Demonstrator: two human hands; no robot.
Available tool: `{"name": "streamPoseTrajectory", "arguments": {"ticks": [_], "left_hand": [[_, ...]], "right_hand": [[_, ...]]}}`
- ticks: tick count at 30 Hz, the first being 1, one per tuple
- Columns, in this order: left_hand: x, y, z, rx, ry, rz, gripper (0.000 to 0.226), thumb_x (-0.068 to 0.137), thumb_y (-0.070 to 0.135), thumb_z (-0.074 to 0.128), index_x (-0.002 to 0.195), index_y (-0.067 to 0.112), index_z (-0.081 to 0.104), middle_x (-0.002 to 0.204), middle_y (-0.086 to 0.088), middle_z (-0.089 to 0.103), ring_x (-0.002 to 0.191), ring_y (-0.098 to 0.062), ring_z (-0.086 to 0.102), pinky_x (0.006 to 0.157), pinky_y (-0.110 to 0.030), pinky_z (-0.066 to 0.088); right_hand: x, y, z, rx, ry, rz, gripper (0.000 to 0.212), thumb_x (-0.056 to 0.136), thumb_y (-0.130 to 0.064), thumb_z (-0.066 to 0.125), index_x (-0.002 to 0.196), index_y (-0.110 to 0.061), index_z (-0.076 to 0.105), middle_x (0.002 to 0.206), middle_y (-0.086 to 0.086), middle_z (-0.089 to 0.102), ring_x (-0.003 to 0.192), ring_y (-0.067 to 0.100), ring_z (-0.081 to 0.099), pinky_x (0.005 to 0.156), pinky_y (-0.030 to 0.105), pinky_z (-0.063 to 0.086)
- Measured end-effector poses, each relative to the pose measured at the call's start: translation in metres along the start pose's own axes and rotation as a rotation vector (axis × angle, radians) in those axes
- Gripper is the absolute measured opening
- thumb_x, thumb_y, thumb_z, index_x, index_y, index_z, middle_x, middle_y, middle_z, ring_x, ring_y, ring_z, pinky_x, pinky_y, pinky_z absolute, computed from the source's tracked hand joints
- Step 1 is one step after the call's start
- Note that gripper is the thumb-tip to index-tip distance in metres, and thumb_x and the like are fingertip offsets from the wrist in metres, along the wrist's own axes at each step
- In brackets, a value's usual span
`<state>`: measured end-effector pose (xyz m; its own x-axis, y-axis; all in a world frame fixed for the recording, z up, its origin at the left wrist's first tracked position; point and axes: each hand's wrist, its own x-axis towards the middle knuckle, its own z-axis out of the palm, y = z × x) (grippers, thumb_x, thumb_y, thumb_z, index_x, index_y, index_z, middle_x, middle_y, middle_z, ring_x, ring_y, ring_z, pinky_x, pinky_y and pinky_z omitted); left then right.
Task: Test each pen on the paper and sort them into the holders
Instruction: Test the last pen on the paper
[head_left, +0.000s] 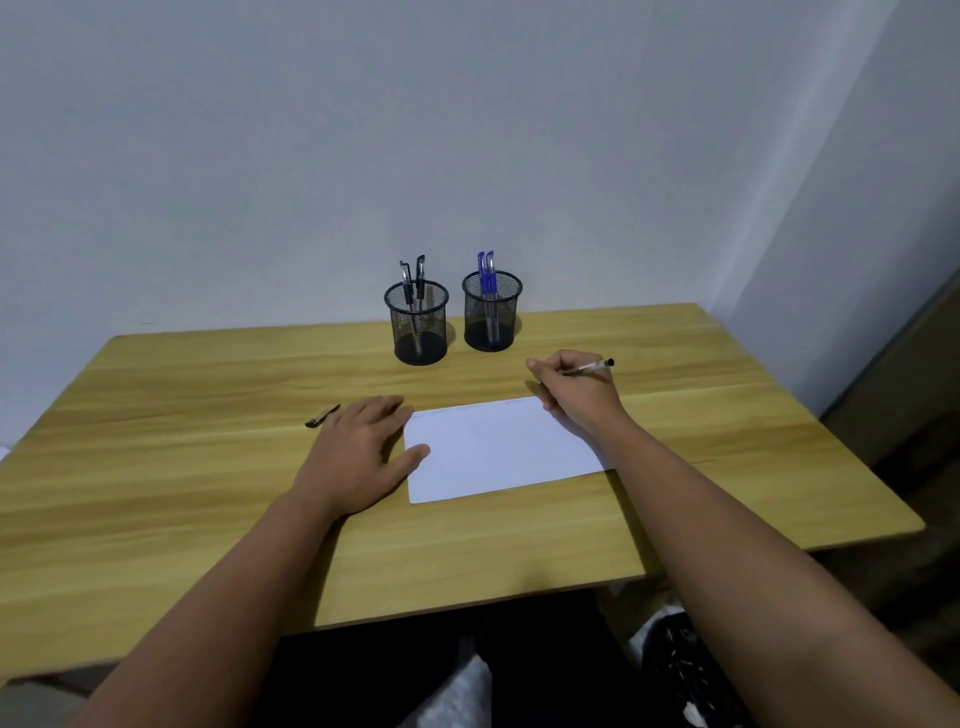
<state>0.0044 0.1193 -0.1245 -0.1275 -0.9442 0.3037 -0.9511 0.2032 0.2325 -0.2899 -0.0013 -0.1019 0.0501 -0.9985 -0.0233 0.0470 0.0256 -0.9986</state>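
Pen (589, 368): light, rigid, slim; right hand (574, 387) fingers pinch its lower barrel. Left hand (358, 447) fingers spread, steadying paper (498, 447).

No readable writing anywhere.
The paper (498, 447) bears only faint marks along its far edge, toward the two mesh holders (418, 325), too small to read; nothing else carries any lettering.
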Motion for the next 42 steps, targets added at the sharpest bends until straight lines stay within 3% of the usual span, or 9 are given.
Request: {"name": "streamPoseTrajectory", "arguments": {"ticks": [4, 9, 12, 25, 30, 33, 37, 39, 42], "left_hand": [[-0.001, 0.001, 0.0, -0.003, 0.006, -0.026, 0.071, 0.088, 0.073, 0.041, 0.143, 0.032, 0.055, 0.152, 0.01, 0.048, 0.141, -0.016, 0.041, 0.112, -0.052, 0.031], [-0.001, 0.002, 0.001, -0.023, 0.029, -0.028, 0.07, 0.086, 0.073, 0.043, 0.14, 0.032, 0.058, 0.15, 0.01, 0.051, 0.139, -0.016, 0.042, 0.112, -0.05, 0.03], [-0.002, 0.003, 0.001, -0.03, 0.035, -0.026, 0.07, 0.086, 0.072, 0.042, 0.14, 0.032, 0.058, 0.15, 0.01, 0.051, 0.139, -0.016, 0.042, 0.111, -0.049, 0.031], [-0.003, 0.005, -0.001, -0.018, 0.035, -0.04, 0.07, 0.086, 0.073, 0.04, 0.14, 0.032, 0.059, 0.151, 0.011, 0.05, 0.141, -0.014, 0.042, 0.112, -0.048, 0.03], [-0.003, 0.005, -0.002, -0.02, 0.022, -0.047, 0.072, 0.086, 0.074, 0.038, 0.142, 0.032, 0.057, 0.152, 0.012, 0.049, 0.142, -0.014, 0.04, 0.112, -0.048, 0.03], [-0.003, 0.005, -0.002, -0.015, 0.017, -0.048, 0.072, 0.086, 0.074, 0.038, 0.142, 0.033, 0.057, 0.153, 0.012, 0.048, 0.143, -0.013, 0.04, 0.112, -0.047, 0.031], [-0.003, 0.005, -0.001, -0.012, 0.018, -0.049, 0.071, 0.086, 0.073, 0.039, 0.142, 0.032, 0.057, 0.152, 0.013, 0.048, 0.142, -0.013, 0.04, 0.11, -0.046, 0.031], [-0.003, 0.004, 0.0, -0.01, 0.015, -0.049, 0.071, 0.087, 0.074, 0.039, 0.142, 0.033, 0.057, 0.152, 0.013, 0.048, 0.142, -0.013, 0.04, 0.111, -0.046, 0.031], [-0.003, 0.003, 0.0, -0.011, 0.01, -0.05, 0.071, 0.087, 0.074, 0.039, 0.142, 0.033, 0.057, 0.153, 0.013, 0.048, 0.142, -0.013, 0.04, 0.111, -0.047, 0.032]], "right_hand": [[0.002, 0.004, -0.001, -0.035, 0.036, -0.054, 0.04, 0.104, -0.015, 0.071, 0.073, 0.005, 0.055, 0.059, 0.015, 0.05, 0.044, 0.016, 0.05, 0.046, 0.024, 0.043], [0.001, 0.014, -0.006, -0.084, 0.093, -0.047, 0.043, 0.096, -0.014, 0.074, 0.062, -0.011, 0.047, 0.064, 0.021, 0.055, 0.053, 0.025, 0.056, 0.051, 0.03, 0.043], [0.0, 0.013, -0.006, -0.101, 0.071, -0.053, 0.041, 0.095, -0.013, 0.074, 0.063, -0.01, 0.049, 0.064, 0.022, 0.056, 0.054, 0.026, 0.056, 0.053, 0.031, 0.042], [-0.004, 0.011, -0.004, -0.24, 0.113, -0.091, 0.051, 0.096, -0.017, 0.076, 0.051, -0.02, 0.051, 0.05, 0.001, 0.054, 0.056, 0.023, 0.055, 0.06, 0.033, 0.048], [-0.006, 0.01, -0.002, -0.35, 0.095, -0.133, 0.039, 0.094, -0.016, 0.076, 0.065, -0.001, 0.056, 0.055, 0.018, 0.056, 0.049, 0.018, 0.054, 0.052, 0.029, 0.045], [-0.007, 0.009, -0.003, -0.366, 0.103, -0.15, 0.034, 0.09, -0.007, 0.069, 0.069, 0.009, 0.048, 0.059, 0.026, 0.044, 0.051, 0.021, 0.047, 0.051, 0.03, 0.04], [-0.003, 0.014, -0.005, -0.355, 0.117, -0.134, 0.039, 0.093, -0.015, 0.072, 0.063, -0.002, 0.05, 0.057, 0.018, 0.051, 0.052, 0.023, 0.053, 0.054, 0.036, 0.046], [-0.003, 0.014, -0.004, -0.38, 0.12, -0.147, 0.039, 0.094, -0.02, 0.073, 0.064, -0.002, 0.054, 0.061, 0.026, 0.059, 0.053, 0.024, 0.056, 0.054, 0.036, 0.047], [-0.003, 0.015, -0.004, -0.371, 0.133, -0.171, 0.04, 0.094, -0.02, 0.072, 0.066, 0.0, 0.05, 0.067, 0.034, 0.053, 0.051, 0.025, 0.052, 0.052, 0.037, 0.045]]}}
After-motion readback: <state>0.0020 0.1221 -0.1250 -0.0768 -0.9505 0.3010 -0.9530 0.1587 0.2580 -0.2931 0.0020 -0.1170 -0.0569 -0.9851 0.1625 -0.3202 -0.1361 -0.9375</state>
